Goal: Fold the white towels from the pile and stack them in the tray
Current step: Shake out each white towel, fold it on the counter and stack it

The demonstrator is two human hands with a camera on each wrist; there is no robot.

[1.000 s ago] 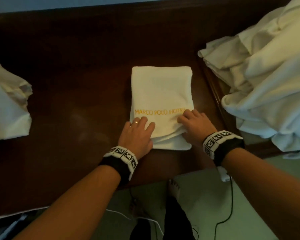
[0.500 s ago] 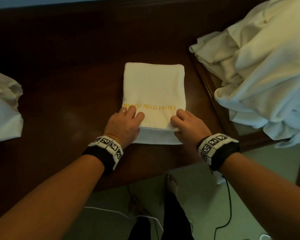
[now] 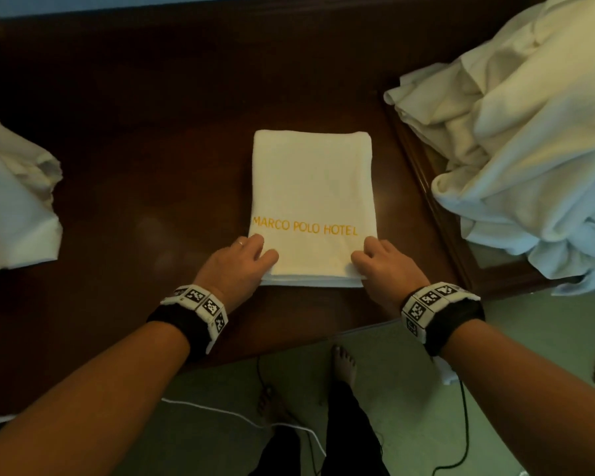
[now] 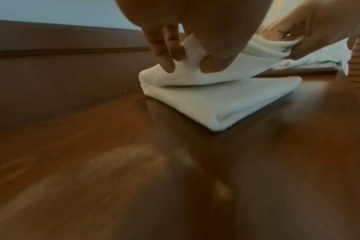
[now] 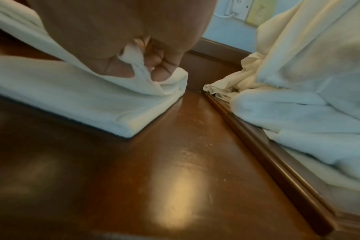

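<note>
A folded white towel (image 3: pixel 312 187) lettered "MARCO POLO HOTEL" lies on the dark wooden table (image 3: pixel 152 166). My left hand (image 3: pixel 246 257) pinches the upper layer at its near left corner. My right hand (image 3: pixel 375 261) pinches the near right corner. In the left wrist view the upper layer (image 4: pixel 195 71) is lifted off the lower fold (image 4: pixel 226 104) by the left hand (image 4: pixel 183 53). The right wrist view shows the fingers (image 5: pixel 154 65) curled round the towel (image 5: pixel 72 91) edge. A pile of loose white towels (image 3: pixel 516 139) fills a wooden tray (image 3: pixel 430 201) on the right.
Another crumpled white towel (image 3: pixel 14 201) lies at the table's left edge. The tray's raised rim (image 5: pixel 257 146) runs close to the folded towel's right side. Cables (image 3: pixel 289 427) and a bare foot (image 3: pixel 344 365) are on the floor below the near table edge.
Both hands have slid back from over the lettering to the near corners and now pinch the top layer, lifting it slightly. The lettering is now uncovered.
</note>
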